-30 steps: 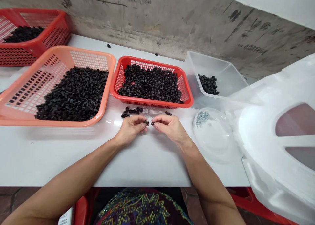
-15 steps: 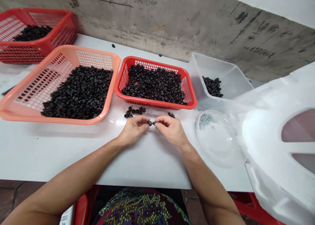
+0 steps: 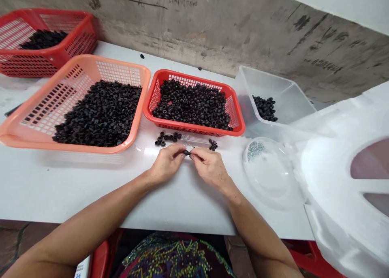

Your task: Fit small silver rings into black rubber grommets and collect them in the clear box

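Bead cluster [image 3: 213,144] grown, white table [image 3: 75,189], concrete wall [image 3: 212,31]

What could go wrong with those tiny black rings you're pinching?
The small black ring pinched in the left hand might slip and roll, since the white table looks smooth. The loose black rings beside the red basket could get knocked and scatter. The tiny silver bits in the clear plastic dish might spill if bumped.
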